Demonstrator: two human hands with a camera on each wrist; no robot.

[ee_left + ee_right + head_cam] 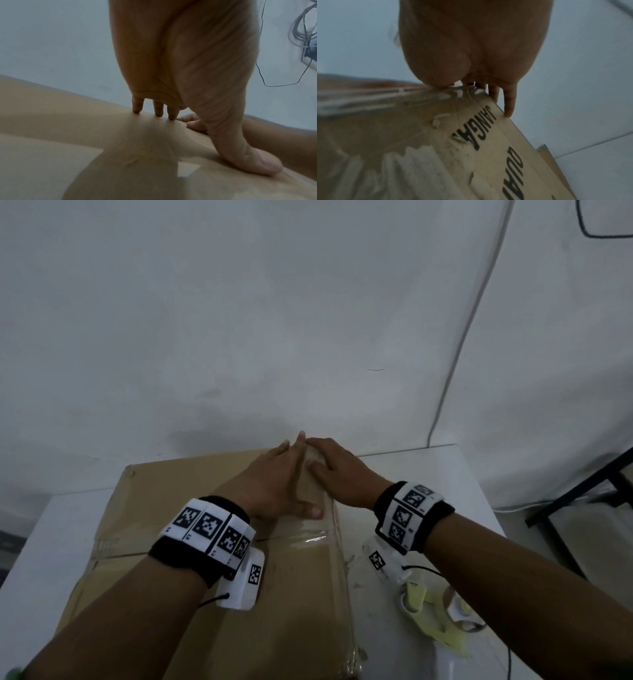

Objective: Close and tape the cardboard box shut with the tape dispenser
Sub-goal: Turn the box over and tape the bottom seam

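A brown cardboard box (171, 508) with its flaps closed lies on the white table (428, 474). Clear tape (308, 537) runs across its top and over the right edge. My left hand (277, 481) lies flat on the box top near the far right corner, fingers straight, thumb (254, 159) pressing on the cardboard. My right hand (339, 470) presses flat on the same far corner, its fingers (508, 102) reaching down the side of the box (496, 142) that carries black print. The pale yellow tape dispenser (442, 614) lies on the table, right of the box, under my right forearm.
A white wall (274, 320) stands close behind the table. A thin cable (462, 337) runs down it to the table's back edge. A dark metal frame (582, 491) stands on the floor at the right.
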